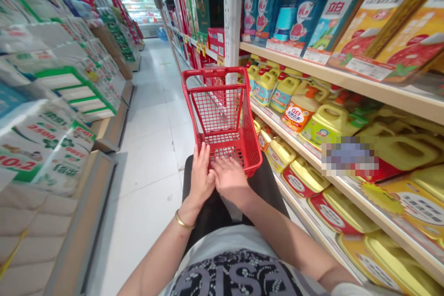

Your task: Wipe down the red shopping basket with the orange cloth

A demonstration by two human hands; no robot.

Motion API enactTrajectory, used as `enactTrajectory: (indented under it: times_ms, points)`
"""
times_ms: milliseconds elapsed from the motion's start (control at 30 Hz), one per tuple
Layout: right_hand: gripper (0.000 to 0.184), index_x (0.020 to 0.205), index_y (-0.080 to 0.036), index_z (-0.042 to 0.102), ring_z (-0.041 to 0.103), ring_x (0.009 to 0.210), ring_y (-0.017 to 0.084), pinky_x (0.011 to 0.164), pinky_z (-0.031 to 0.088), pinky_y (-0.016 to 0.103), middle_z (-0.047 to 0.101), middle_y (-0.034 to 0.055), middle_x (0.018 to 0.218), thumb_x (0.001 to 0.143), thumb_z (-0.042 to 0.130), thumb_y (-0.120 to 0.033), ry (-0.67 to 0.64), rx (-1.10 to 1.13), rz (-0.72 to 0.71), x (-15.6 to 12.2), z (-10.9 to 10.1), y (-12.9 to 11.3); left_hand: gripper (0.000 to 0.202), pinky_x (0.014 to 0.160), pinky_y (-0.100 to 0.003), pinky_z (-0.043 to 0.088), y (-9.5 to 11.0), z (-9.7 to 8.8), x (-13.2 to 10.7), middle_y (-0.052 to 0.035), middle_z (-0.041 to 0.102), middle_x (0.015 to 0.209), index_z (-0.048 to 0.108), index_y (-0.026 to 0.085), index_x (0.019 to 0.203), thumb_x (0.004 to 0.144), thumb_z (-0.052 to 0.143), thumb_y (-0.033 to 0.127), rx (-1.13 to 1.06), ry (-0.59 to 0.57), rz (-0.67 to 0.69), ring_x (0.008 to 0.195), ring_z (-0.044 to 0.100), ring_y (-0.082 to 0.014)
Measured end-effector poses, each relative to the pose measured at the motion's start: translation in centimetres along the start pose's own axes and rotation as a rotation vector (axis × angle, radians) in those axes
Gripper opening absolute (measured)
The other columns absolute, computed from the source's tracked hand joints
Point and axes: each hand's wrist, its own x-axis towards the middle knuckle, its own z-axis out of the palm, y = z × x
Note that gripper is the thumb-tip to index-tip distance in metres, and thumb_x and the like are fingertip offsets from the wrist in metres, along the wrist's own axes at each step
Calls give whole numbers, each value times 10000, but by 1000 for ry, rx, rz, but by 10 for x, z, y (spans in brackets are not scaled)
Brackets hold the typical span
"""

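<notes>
My left hand (202, 175) and my right hand (229, 178) sit side by side on the near rim of a red wire shopping basket (213, 74), which stands upright on a wheeled or tall frame that I cannot make out. The fingers of both hands curl over the rim and hide its near part. A gold bangle (183, 219) circles my left wrist. Inside, the basket shows only red mesh, with nothing visible in it. Dark trousers (204, 208) show below my hands.
Right-hand shelves (347, 78) hold blue detergent bottles and yellow jugs close beside the basket. Stacked paper-goods packs (52, 78) line the left side. A white tiled aisle floor (145, 148) runs ahead to a lit refrigerated case (137, 7).
</notes>
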Motion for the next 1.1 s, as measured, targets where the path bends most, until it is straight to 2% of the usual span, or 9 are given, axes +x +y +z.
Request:
enactTrajectory:
  times_ms: [133,300,433,567,667,733,933,1000,1100]
  points:
    - [404,1403,-247,718,525,1515,333,1335,111,694,694,99,1492,1096,545,-444,5,41,-54,1,-9,0,990,1369,-611,101,-2,-3,0,-139,205,1815,101,218,1760,991,93,842,57,-58,10,1702,58,-337]
    - [403,1393,-266,730,419,1586,363,1292,-67,775,618,84,1578,1114,500,-441,146,-88,117,-31,-43,67,988,1357,-632,108,2,2,0,-171,212,1809,95,196,1758,1007,179,832,107,-53,36,1700,69,-358]
    - [417,1404,-220,730,322,1634,374,1309,-55,752,513,104,1664,1107,487,-385,171,-153,159,-31,-42,73,1022,1349,-650,120,1,5,0,-183,204,1808,97,190,1757,985,150,858,81,-15,32,1698,76,-369]
    - [478,1452,-153,694,425,1586,335,1371,70,608,592,157,1593,1082,549,-418,83,-63,4,-7,-10,20,1041,1349,-659,114,-6,3,-2,-190,193,1808,69,195,1758,964,98,868,62,-4,39,1698,84,-367]
    - [430,1423,-170,715,525,1514,322,1367,104,609,680,144,1501,1081,548,-370,56,3,-47,4,2,-5,1025,1344,-671,119,-9,1,-1,-195,185,1808,60,197,1758,971,75,854,72,-15,34,1696,102,-369]
    - [402,1391,-212,738,502,1531,331,1354,55,663,684,124,1501,1096,529,-388,108,7,-28,0,-3,3,1034,1341,-679,120,-8,0,-1,-199,177,1809,53,192,1758,972,109,863,90,-41,41,1695,99,-376]
    - [380,1361,-270,761,266,1646,418,1263,-73,817,431,84,1724,1081,516,-352,325,-123,254,-34,-38,75,1008,1344,-670,115,1,2,1,-192,209,1805,81,188,1757,999,205,841,141,-46,27,1697,80,-377]
    - [398,1382,-249,747,234,1656,421,1272,-49,814,405,87,1738,1080,510,-353,317,-133,270,-32,-38,75,1005,1343,-670,118,1,2,1,-191,226,1801,100,188,1757,1000,208,840,148,-41,18,1696,86,-381]
    - [429,1401,-204,732,287,1645,382,1331,-1,726,502,112,1677,1087,522,-406,237,-94,145,-19,-21,41,1016,1342,-676,112,-2,1,-1,-195,229,1799,103,185,1756,992,188,849,151,-41,9,1696,85,-381]
